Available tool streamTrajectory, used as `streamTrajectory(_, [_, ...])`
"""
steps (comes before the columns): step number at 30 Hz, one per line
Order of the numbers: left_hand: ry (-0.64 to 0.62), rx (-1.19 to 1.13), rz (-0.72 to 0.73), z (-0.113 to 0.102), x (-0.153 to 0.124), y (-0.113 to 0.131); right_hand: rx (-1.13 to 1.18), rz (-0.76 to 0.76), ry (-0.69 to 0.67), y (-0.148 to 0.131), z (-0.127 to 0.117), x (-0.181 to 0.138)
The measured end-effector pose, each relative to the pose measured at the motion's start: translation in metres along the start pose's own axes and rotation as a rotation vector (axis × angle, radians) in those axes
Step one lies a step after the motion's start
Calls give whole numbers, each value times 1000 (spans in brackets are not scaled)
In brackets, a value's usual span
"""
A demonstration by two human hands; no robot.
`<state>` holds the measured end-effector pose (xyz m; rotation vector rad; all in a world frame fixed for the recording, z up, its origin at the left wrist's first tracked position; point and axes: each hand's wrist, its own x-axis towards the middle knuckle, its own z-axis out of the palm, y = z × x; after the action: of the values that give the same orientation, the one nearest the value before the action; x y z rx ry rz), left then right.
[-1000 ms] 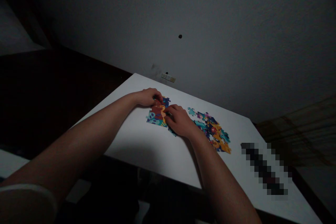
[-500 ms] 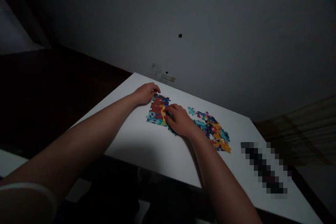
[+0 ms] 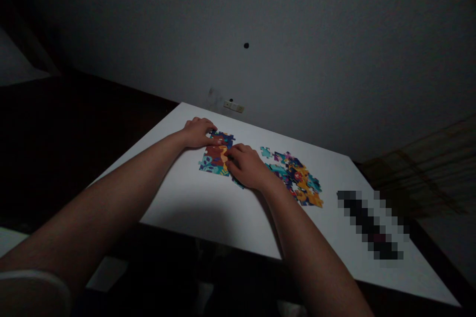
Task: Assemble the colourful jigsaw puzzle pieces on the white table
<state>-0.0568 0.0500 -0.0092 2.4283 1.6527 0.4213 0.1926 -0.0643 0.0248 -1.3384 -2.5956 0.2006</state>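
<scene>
Joined puzzle (image 3: 213, 153): between my hands, set apart
My left hand (image 3: 198, 133): spread at its far left
My right hand (image 3: 246, 164): curled at its right edge, grip unclear

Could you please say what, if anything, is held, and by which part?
Cannot tell: left hand touches the puzzle at upper left, right hand at right.

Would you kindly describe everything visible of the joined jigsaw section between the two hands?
The joined jigsaw section lies flat on the white table and looks like printed card: reddish brown mid-part, dark blue top, teal leaf shapes below, orange-yellow at right. Its upper edge is knobbed; its lower edge looks straight. The left hand touches its upper part; the right hand covers some of its right side.
</scene>
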Motion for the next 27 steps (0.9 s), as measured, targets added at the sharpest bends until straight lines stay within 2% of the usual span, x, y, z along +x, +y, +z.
streamTrajectory(10, [171, 33, -205, -6, 0, -8, -5, 7, -5, 0, 0, 1])
streamTrajectory(14, [193, -9, -181, -7, 2, -6, -7, 12, 1, 0, 0, 0])
streamTrajectory(16, [167, -23, -123, -6, 3, -3, -11, 4, 6, 1, 0, 0])
streamTrajectory(21, [-38, 96, -33, 0, 1, 4, -21, 4, 18, 3, 0, 0])
streamTrajectory(27, [-60, 143, -36, 3, 1, 4, -60, 5, -16, -4, -4, -1])
